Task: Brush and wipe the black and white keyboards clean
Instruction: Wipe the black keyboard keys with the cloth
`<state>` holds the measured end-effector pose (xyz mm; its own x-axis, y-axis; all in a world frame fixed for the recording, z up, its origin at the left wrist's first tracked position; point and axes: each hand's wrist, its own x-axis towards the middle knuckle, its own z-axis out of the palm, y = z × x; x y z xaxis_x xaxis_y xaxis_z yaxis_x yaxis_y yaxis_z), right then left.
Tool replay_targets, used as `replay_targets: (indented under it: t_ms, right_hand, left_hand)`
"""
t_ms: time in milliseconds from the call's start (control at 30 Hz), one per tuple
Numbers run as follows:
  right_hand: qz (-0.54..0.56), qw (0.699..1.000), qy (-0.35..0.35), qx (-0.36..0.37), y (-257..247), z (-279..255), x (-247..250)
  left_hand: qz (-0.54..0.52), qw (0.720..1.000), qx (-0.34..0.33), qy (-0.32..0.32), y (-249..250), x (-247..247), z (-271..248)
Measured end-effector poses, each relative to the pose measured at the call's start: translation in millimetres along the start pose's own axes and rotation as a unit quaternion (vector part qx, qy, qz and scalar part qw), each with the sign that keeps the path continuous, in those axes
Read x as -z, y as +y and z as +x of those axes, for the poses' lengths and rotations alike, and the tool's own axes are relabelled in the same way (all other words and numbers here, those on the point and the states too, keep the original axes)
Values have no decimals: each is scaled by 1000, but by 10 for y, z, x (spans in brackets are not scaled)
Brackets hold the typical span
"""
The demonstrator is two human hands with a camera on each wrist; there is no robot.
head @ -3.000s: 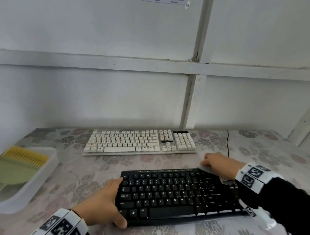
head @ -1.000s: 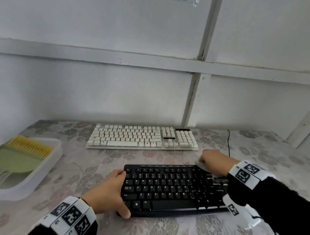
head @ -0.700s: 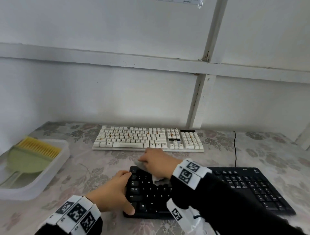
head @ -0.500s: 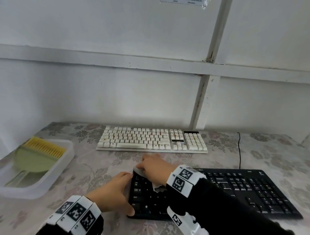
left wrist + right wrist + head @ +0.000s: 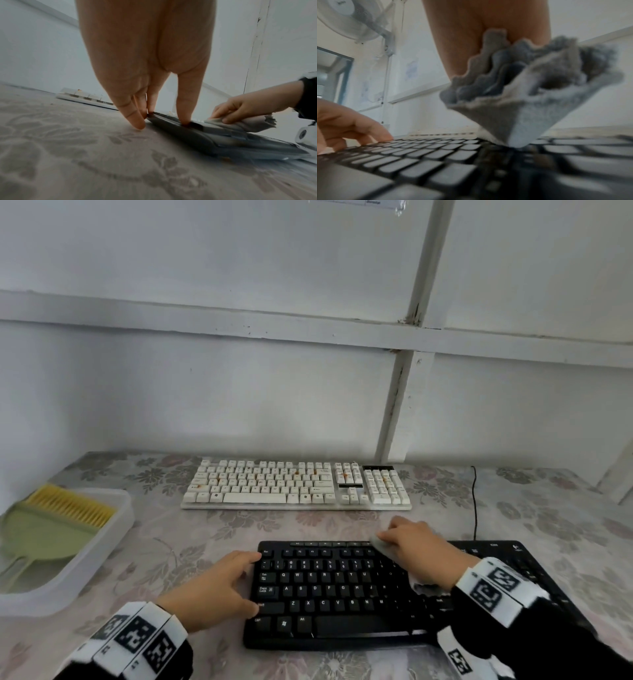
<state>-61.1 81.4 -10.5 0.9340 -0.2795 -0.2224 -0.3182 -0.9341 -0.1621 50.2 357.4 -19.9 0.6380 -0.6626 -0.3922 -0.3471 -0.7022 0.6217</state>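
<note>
**Grey cloth on the black keyboard's top rows**

The black keyboard (image 5: 342, 590) lies along the near edge of the table (image 5: 171, 529), which is covered in a floral cloth. The left hand (image 5: 219, 590) braces its left end: the fingers (image 5: 135, 117) are straight and pressed against the keyboard's left edge with their tips down on the table, and the thumb rests on a key at the near left corner. The right hand (image 5: 421, 553) lies over the keyboard's upper middle, fingers curled on a folded grey cloth (image 5: 530, 108) and pressing it onto the keys; a loose corner of the cloth sticks out behind the palm.

The white keyboard (image 5: 298, 486) sits farther back, parallel to the black one and apart from it, with orange specks among its keys. At the table's left edge a clear plastic tray (image 5: 102, 553) holds a green dustpan (image 5: 44, 539) and a yellow-bristled brush (image 5: 72, 505).
</note>
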Motion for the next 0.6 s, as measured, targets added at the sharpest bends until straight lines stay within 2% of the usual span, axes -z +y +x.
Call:
replay_targets:
  t_ms: [233, 433, 500, 600]
  right_hand:
    - [-85, 991, 37, -92, 553, -74, -49]
    - [-62, 986, -16, -151, 243, -93, 180]
    - [-24, 991, -30, -126, 42, -64, 272]
    - [54, 996, -59, -39, -399, 31, 261]
  left_hand:
    - [-13, 1000, 19, -4, -38, 17, 7]
    - [-13, 1000, 28, -1, -18, 9, 9]
    - [-15, 999, 28, 5, -23, 4, 17]
    - [-27, 999, 36, 6, -34, 5, 24]
